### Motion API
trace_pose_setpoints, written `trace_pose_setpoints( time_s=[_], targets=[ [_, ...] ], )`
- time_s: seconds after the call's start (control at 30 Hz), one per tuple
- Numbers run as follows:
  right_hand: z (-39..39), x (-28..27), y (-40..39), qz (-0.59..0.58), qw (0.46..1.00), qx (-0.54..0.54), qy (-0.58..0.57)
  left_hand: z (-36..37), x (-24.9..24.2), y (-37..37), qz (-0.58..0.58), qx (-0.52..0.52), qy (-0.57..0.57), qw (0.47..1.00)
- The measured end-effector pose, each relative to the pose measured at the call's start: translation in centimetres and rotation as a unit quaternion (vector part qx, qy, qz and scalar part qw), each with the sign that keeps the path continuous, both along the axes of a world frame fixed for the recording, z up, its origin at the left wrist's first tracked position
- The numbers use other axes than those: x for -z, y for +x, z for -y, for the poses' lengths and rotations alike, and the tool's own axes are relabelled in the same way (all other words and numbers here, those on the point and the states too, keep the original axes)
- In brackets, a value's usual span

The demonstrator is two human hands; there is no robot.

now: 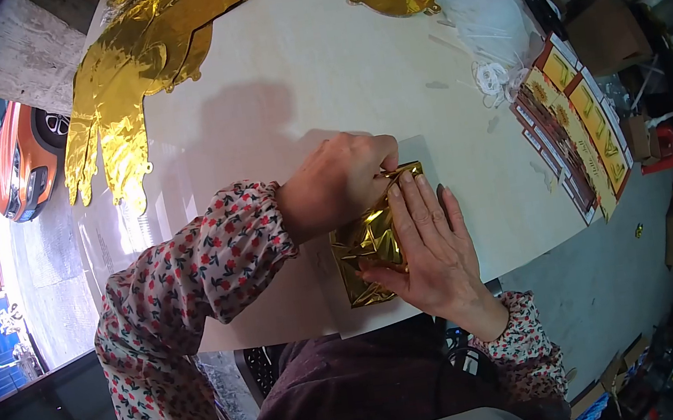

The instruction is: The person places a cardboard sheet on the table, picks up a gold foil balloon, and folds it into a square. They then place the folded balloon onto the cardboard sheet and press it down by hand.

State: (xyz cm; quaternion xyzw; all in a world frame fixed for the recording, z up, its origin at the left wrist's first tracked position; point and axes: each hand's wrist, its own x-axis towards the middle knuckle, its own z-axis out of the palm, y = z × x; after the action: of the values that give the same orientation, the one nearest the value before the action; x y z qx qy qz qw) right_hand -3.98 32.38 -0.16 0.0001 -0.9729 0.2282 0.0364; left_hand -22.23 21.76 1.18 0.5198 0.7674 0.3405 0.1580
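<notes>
A folded gold foil piece (371,244) lies on the pale table near its front edge, wrinkled and shiny. My left hand (341,177) is closed at the foil's upper end, its fingers curled against the top edge and pinching the foil there. Flat over the foil's right side rests my right hand (437,248), its fingers stretched toward the upper end and its thumb spread to the left across the lower part. Part of the foil is hidden under both hands.
Large gold foil sheets (132,75) spread along the table's far left and back. Clear plastic bags (485,12) and white string (493,79) lie at the back right. Printed red and yellow packets (576,127) sit at the right edge. Cardboard boxes (606,30) stand beyond.
</notes>
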Motion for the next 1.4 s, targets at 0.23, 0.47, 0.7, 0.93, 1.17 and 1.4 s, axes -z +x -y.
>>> trace_pose_setpoints(
  time_s=[0.23,0.47,0.7,0.93,1.17,1.4],
  targets=[
    [0.0,0.1,0.1,-0.001,1.0,-0.002,0.001,0.1,0.7,0.2,-0.021,0.0,0.008,1.0],
    [0.0,0.1,0.1,-0.01,1.0,0.004,0.0,0.2,-0.1,-0.4,0.031,0.026,-0.028,0.999],
    [0.0,0.4,0.1,-0.01,1.0,0.001,0.006,1.1,0.0,-1.4,0.032,0.089,0.031,0.995],
    [-0.1,0.3,0.1,-0.01,1.0,0.003,0.008,1.5,-0.2,-1.2,0.094,0.044,-0.002,0.995],
    [0.0,0.2,0.0,0.003,1.0,0.002,0.004,1.9,0.2,-0.8,0.093,0.014,0.004,0.996],
    [0.0,0.2,0.1,0.0,1.0,0.003,0.003,2.1,0.1,-0.7,0.104,-0.004,-0.028,0.994]
  ],
)
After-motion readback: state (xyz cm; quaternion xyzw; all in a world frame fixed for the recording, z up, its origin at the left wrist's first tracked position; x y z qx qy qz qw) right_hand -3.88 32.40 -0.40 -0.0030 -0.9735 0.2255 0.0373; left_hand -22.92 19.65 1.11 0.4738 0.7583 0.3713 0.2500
